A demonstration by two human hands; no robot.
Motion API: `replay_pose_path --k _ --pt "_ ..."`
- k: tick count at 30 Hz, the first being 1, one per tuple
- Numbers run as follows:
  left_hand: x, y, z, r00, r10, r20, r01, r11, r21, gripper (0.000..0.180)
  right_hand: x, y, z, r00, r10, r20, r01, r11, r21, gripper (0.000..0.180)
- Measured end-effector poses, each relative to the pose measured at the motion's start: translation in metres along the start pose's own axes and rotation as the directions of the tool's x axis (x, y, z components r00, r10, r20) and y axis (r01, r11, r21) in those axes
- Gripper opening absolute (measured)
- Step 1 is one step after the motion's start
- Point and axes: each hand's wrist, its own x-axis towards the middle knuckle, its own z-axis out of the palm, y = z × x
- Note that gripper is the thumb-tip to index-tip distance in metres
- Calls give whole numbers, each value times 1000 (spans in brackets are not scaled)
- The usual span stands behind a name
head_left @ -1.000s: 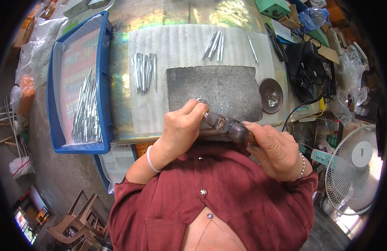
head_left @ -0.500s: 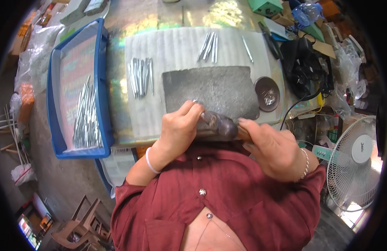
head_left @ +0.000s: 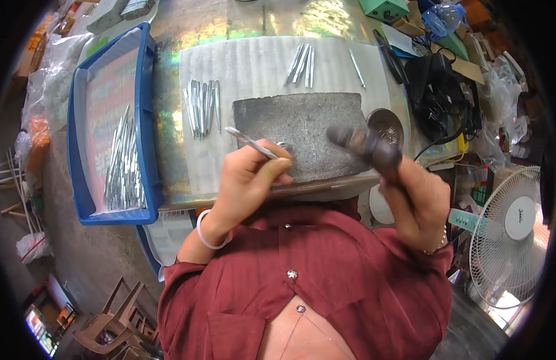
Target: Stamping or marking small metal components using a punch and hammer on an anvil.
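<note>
Between the thumb and fingers of my left hand (head_left: pixel 249 180) is a slim silver metal rod (head_left: pixel 247 139), tilted with its far end up to the left. That hand is at the near left edge of a dark grey stone slab (head_left: pixel 308 117). A small shiny thing (head_left: pixel 284 146) shows on the slab beside my fingers, its kind unclear. My right hand (head_left: pixel 421 201) grips a hammer (head_left: pixel 365 146), whose dark, slightly blurred head is raised over the slab's right side. Behind the hammer head, a brown bowl (head_left: pixel 375 115) of small silvery bits is partly hidden.
Similar rods lie on a white foam sheet (head_left: pixel 230 54): a left bundle (head_left: pixel 201 108), a far group (head_left: pixel 301 66) and a single rod (head_left: pixel 356 68). A blue tray (head_left: pixel 147 120) with many rods (head_left: pixel 123 168) stands left. At right are a black bag (head_left: pixel 437 90) and a white fan (head_left: pixel 512 234).
My right hand has swung the hammer up and right, away from my left hand. My left hand has turned and shifted slightly down, so the rod now shows, pointing up-left.
</note>
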Motion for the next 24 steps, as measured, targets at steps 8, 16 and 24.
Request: replay_pose_path --k 8,16,24 --pt "6 13 -23 927 -354 120 259 375 -890 15 -4 77 65 977 209 -34 -211 944 -255 43" --pt "12 21 -22 926 -377 29 282 637 -717 24 9 85 66 972 229 43 -203 923 -327 36" --pt "-9 23 -30 939 -344 -8 271 755 -597 22 74 221 38 904 363 -227 -427 783 -452 21"
